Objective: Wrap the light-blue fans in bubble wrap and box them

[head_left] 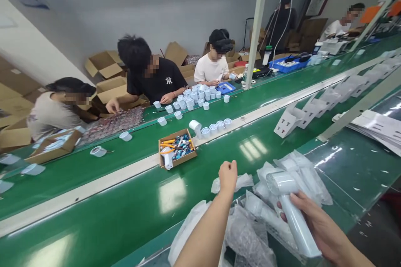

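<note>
My right hand (308, 212) is wrapped round the handle of a light blue, hair-dryer-shaped plastic housing (291, 212), its round head tilted up and to the left. My left hand (228, 175) hangs above the green belt with its fingers curled closed; whatever they might hold does not show. Just behind that hand lies a clear plastic bag (246, 181). Several bagged light blue parts (305, 175) lie beyond the housing, and crumpled clear bags (247, 233) are heaped below and between my arms.
A cardboard box (180, 160) with pliers and small parts stands on the pale centre rail, beside light blue round parts (216, 127). Co-workers (150, 75) sit across the conveyor (119, 200) near many cups. White slotted boxes (290, 121) line the right, before a metal post (344, 117).
</note>
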Demonstrator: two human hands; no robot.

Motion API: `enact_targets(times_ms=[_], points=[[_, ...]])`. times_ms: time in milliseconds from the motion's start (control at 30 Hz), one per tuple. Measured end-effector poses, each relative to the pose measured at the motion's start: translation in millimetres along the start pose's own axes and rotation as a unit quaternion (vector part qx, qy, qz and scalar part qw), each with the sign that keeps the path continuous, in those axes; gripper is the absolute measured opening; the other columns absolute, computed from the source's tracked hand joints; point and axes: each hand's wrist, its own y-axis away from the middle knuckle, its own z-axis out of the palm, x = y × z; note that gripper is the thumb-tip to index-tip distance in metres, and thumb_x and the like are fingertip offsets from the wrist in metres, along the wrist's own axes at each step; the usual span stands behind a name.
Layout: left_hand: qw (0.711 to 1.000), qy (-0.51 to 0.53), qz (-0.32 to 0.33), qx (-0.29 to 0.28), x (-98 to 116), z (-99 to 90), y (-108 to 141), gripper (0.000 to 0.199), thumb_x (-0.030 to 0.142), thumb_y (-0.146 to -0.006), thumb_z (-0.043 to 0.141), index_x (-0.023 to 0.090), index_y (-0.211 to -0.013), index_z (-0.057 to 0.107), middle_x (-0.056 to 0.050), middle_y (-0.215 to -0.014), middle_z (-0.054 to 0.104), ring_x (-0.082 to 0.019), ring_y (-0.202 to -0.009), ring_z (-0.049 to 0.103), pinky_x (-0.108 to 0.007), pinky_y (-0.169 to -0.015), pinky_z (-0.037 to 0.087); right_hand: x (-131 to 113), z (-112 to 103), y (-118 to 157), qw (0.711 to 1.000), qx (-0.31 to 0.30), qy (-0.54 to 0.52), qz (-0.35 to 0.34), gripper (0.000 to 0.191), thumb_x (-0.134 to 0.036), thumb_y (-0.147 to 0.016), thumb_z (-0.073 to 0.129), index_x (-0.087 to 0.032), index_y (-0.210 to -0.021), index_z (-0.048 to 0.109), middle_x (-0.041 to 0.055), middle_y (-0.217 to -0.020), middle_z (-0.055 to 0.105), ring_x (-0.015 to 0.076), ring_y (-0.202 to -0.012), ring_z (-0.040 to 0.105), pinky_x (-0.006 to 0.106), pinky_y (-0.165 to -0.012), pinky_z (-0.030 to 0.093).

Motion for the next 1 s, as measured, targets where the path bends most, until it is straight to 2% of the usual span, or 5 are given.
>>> enact_targets(times_ms=[200,533,767,867,1000], points=[[0.99,-0.094,-0.021,-0.102,3.6,47.1,-19.1,0.008,0.006,-0.061,0.069,0.012,-0.065,0.066,-0.019,-0.085,0.071,-0.033,-0.092,0.065,-0.037,-0.078,0.045,1.0,-39.7,8.4,0.995,0.027,-0.053,0.08,0.069,-0.031,-0.063,0.086,-0.021,-0.121,0.049,0.0024,-0.081,0.072,0.0228,-0.08,0.069,0.032,-0.068,0.061],[0.985,0.142,0.08,-0.056,-11.6,-41.7,101.2,0.013,0.016,-0.073,0.057,0.018,-0.075,0.07,-0.003,-0.079,0.068,-0.017,-0.076,0.059,-0.026,-0.071,0.043,14.0,12.9,-2.4,0.954,-0.254,-0.012,0.159,0.04,-0.035,-0.066,0.082,-0.02,-0.098,0.065,0.0009,-0.076,0.066,0.017,-0.065,0.065,0.025,-0.051,0.054],[0.838,0.535,-0.084,0.066,-39.7,-66.4,164.1,0.031,0.035,-0.057,0.079,0.016,-0.062,0.055,0.003,-0.062,0.055,-0.011,-0.061,0.048,-0.023,-0.063,0.036,24.8,24.8,19.0,0.919,-0.339,0.121,0.159,0.042,-0.038,-0.072,0.077,-0.017,-0.106,0.063,0.0031,-0.077,0.064,0.0163,-0.068,0.062,0.026,-0.055,0.054],[0.81,0.581,-0.081,0.018,-44.5,-69.0,180.9,0.035,0.034,-0.054,0.083,0.017,-0.07,0.056,0.003,-0.068,0.058,-0.011,-0.064,0.05,-0.023,-0.064,0.037,39.3,19.8,35.0,0.914,-0.337,0.165,0.151,0.046,-0.037,-0.073,0.076,-0.022,-0.114,0.06,0.0005,-0.083,0.062,0.0117,-0.061,0.058,0.027,-0.056,0.055],[0.851,0.508,-0.063,-0.116,-56.9,-73.9,190.3,0.041,0.036,-0.057,0.083,0.014,-0.087,0.065,0.0,-0.073,0.061,-0.011,-0.064,0.051,-0.024,-0.064,0.037,52.0,19.1,53.0,0.904,-0.349,0.196,0.149,0.052,-0.036,-0.071,0.079,-0.028,-0.117,0.056,0.0021,-0.114,0.058,0.0113,-0.066,0.059,0.028,-0.054,0.056]])
